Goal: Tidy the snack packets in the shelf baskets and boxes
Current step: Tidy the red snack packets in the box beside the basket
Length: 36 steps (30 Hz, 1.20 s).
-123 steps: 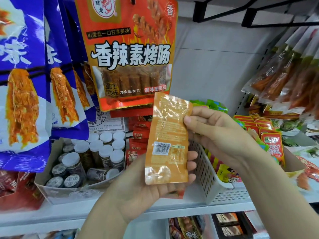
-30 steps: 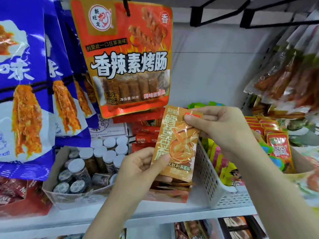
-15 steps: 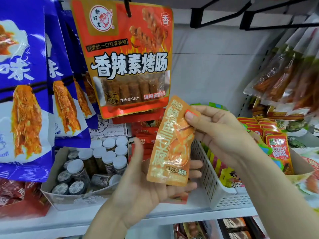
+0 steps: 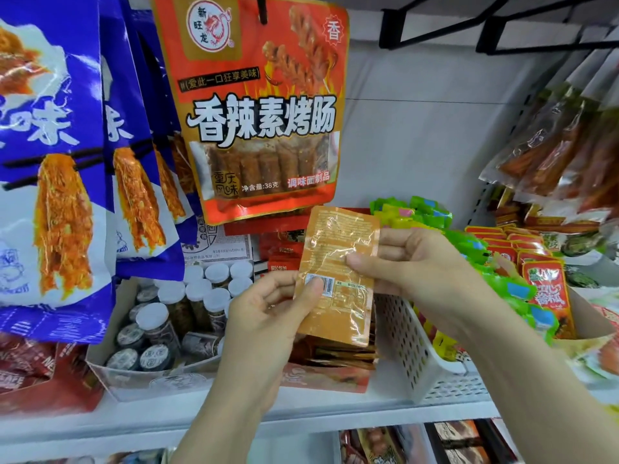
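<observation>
Holding an orange snack packet (image 4: 338, 276) upright between them, both hands were closed on it in front of the shelf (image 4: 234, 420): the left hand (image 4: 268, 316) pinched its lower left edge with the thumb over the barcode, and the right hand (image 4: 412, 262) gripped its right edge near the top with the thumb across the face. Behind and below the packet sat a red box (image 4: 328, 373) of similar orange packets at the shelf's middle, partly hidden by the packet and the left hand. Just to its left stood a cardboard tray (image 4: 134, 376) full of small white-capped jars (image 4: 187, 296). To the right, touching the right wrist's side, was a white perforated basket (image 4: 408, 339) heaped with green packets (image 4: 415, 212), and beyond it an open box of red sachets (image 4: 542, 289) toward the shelf's right end. Hanging above were a large red-orange sausage bag (image 4: 261, 105), its bottom edge just over the packet's top, and blue bags (image 4: 60, 145) at the left. Half a second earlier the packet had shown its printed front, tilted, resting on the open left palm; here its plain back with fine print and barcode faced the camera, and the left fingers had closed on its edge.
</observation>
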### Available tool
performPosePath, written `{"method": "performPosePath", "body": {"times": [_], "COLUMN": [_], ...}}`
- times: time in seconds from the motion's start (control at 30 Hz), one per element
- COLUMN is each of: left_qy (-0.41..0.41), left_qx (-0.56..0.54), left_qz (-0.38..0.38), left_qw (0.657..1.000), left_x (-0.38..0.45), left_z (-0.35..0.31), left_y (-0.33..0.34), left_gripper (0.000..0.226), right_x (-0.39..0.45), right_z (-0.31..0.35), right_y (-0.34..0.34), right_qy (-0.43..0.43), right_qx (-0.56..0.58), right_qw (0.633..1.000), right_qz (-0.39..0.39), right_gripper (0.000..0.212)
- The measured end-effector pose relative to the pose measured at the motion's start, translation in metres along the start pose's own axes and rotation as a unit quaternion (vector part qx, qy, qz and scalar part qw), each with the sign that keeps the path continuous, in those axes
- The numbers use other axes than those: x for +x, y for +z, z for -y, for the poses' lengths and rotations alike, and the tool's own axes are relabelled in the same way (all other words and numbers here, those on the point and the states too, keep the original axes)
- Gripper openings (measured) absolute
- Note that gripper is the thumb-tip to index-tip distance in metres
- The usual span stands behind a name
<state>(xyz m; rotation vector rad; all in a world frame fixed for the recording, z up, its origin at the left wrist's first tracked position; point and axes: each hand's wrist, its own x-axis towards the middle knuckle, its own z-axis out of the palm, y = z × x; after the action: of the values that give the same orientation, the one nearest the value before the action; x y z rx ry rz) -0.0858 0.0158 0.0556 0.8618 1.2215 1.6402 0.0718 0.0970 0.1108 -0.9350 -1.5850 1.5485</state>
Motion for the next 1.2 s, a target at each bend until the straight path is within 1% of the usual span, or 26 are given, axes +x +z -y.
{"method": "performPosePath", "body": {"times": [0.1, 0.17, 0.2, 0.23, 0.3, 0.37, 0.4, 0.43, 0.47, 0.5, 0.57, 0.6, 0.63, 0.67, 0.7, 0.77, 0.8, 0.87, 0.97, 1.0, 1.03, 1.07, 1.1, 1.13, 1.17, 1.2], "left_qy": [-0.006, -0.040, -0.075, -0.121, -0.208, -0.258, -0.267, -0.271, -0.264, -0.249, -0.185, -0.146, -0.115, -0.086, -0.063, -0.033, -0.022, -0.005, 0.024, 0.055, 0.095, 0.134, 0.158, 0.162, 0.152, 0.147], "left_qx": [0.014, -0.045, -0.092, -0.141, -0.217, -0.276, -0.311, -0.341, -0.351, -0.338, -0.230, -0.169, -0.122, -0.089, -0.067, -0.036, -0.023, 0.012, 0.045, 0.086, 0.147, 0.215, 0.287, 0.364, 0.436, 0.507], "left_qz": [0.013, 0.048, 0.071, 0.099, 0.176, 0.240, 0.252, 0.246, 0.222, 0.191, 0.111, 0.071, 0.038, 0.018, 0.005, -0.009, -0.014, -0.013, -0.007, -0.011, -0.014, -0.008, 0.018, 0.070, 0.129, 0.174], "left_qw": [1.000, 0.997, 0.990, 0.978, 0.938, 0.894, 0.877, 0.866, 0.870, 0.887, 0.949, 0.972, 0.985, 0.992, 0.996, 0.999, 0.999, 1.000, 0.999, 0.995, 0.984, 0.967, 0.945, 0.914, 0.878, 0.832], "left_x": [-0.001, -0.001, -0.001, -0.002, -0.005, -0.007, -0.007, -0.006, -0.004, -0.002, 0.001, 0.003, 0.003, 0.004, 0.003, 0.002, 0.002, 0.002, 0.002, 0.003, 0.003, 0.004, 0.004, 0.003, 0.002, 0.002], "left_z": [-0.002, -0.005, -0.006, -0.008, -0.009, -0.008, -0.008, -0.008, -0.007, -0.007, -0.005, -0.003, -0.002, -0.001, -0.001, 0.001, 0.001, 0.003, 0.002, 0.003, 0.004, 0.006, 0.006, 0.007, 0.010, 0.015], "left_y": [-0.001, -0.002, -0.002, -0.002, 0.000, 0.001, 0.001, 0.002, 0.001, 0.001, 0.002, 0.001, 0.001, 0.001, 0.001, 0.002, 0.002, 0.001, 0.000, -0.002, -0.006, -0.011, -0.015, -0.020, -0.024, -0.027], "left_gripper": [0.027, 0.034, 0.040, 0.047, 0.054, 0.060, 0.063, 0.066, 0.066, 0.060, 0.040, 0.036, 0.033, 0.031, 0.029, 0.027, 0.027, 0.027, 0.010, 0.007, 0.012, 0.014, 0.021, 0.038, 0.058, 0.074], "right_x": [0.001, 0.001, 0.001, 0.000, 0.000, -0.001, -0.001, -0.001, 0.000, 0.001, 0.002, 0.002, 0.001, -0.001, -0.002, -0.005, -0.005, -0.004, -0.001, 0.000, 0.002, 0.004, 0.005, 0.006, 0.008, 0.012], "right_z": [0.002, 0.005, 0.005, 0.004, 0.002, 0.002, 0.001, 0.001, 0.002, 0.003, 0.006, 0.008, 0.010, 0.011, 0.012, 0.013, 0.013, 0.012, 0.012, 0.012, 0.013, 0.013, 0.015, 0.016, 0.017, 0.015], "right_y": [-0.003, -0.006, -0.007, -0.007, -0.004, 0.001, 0.003, 0.003, 0.002, 0.000, -0.008, -0.012, -0.015, -0.017, -0.018, -0.016, -0.014, -0.013, -0.015, -0.019, -0.024, -0.030, -0.034, -0.033, -0.029, -0.023], "right_qy": [-0.002, -0.008, -0.009, -0.009, -0.014, -0.032, -0.044, -0.055, -0.064, -0.069, -0.056, -0.039, -0.026, -0.026, -0.038, -0.078, -0.091, -0.096, -0.074, -0.077, -0.092, -0.116, -0.144, -0.172, -0.193, -0.201], "right_qx": [0.025, 0.050, 0.063, 0.077, 0.105, 0.111, 0.108, 0.106, 0.103, 0.098, 0.095, 0.096, 0.083, 0.045, -0.013, -0.115, -0.137, -0.166, -0.192, -0.202, -0.232, -0.281, -0.342, -0.398, -0.437, -0.466], "right_qw": [1.000, 0.999, 0.998, 0.997, 0.993, 0.989, 0.988, 0.988, 0.989, 0.991, 0.993, 0.994, 0.996, 0.998, 0.999, 0.990, 0.986, 0.980, 0.975, 0.969, 0.955, 0.928, 0.890, 0.850, 0.823, 0.809], "right_qz": [-0.018, -0.016, -0.005, 0.012, 0.053, 0.092, 0.103, 0.103, 0.089, 0.066, 0.039, 0.036, 0.033, 0.027, 0.018, -0.008, -0.023, -0.052, -0.089, -0.116, -0.161, -0.216, -0.265, -0.298, -0.306, -0.296], "right_gripper": [0.036, 0.036, 0.038, 0.040, 0.043, 0.043, 0.043, 0.042, 0.041, 0.038, 0.029, 0.037, 0.045, 0.046, 0.040, 0.019, 0.011, 0.005, 0.004, 0.005, 0.006, 0.006, 0.007, 0.009, 0.011, 0.011]}}
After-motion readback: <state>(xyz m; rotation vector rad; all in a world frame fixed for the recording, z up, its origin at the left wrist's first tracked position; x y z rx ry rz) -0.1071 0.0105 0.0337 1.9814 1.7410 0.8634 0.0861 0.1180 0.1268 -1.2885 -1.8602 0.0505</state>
